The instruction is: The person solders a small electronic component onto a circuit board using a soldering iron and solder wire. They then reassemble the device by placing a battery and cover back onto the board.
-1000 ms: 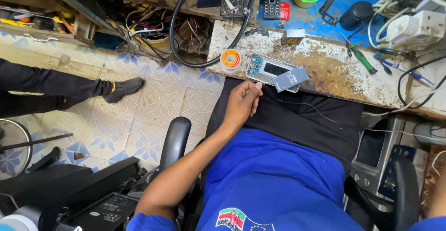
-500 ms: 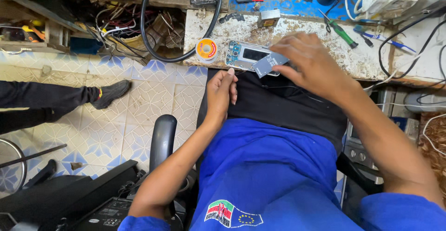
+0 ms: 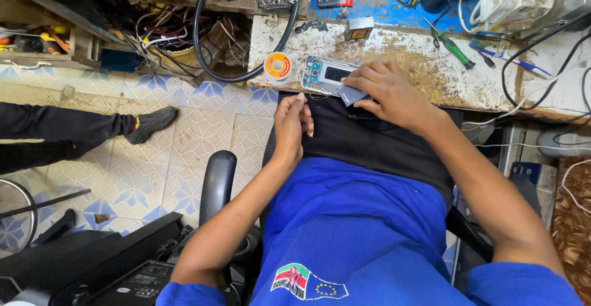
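Right hand [image 3: 394,93] on opened phone [image 3: 326,75] at worn bench edge [image 3: 431,78] — fingertips pinching small grey card [image 3: 352,95]. Left hand [image 3: 290,124] loosely curled, empty, over lap. Phone light, stiff, exposed board fragile — hold by frame edges.

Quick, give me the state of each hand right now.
Left hand: fingers loosely curled, nothing visible in it, resting at the black lap cloth.
Right hand: fingertips pressing a small grey flat rectangular part beside the opened phone frame.

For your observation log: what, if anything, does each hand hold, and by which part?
The right hand pinches a small grey flat piece by its right edge, over the opened phone. The left hand holds nothing visible.
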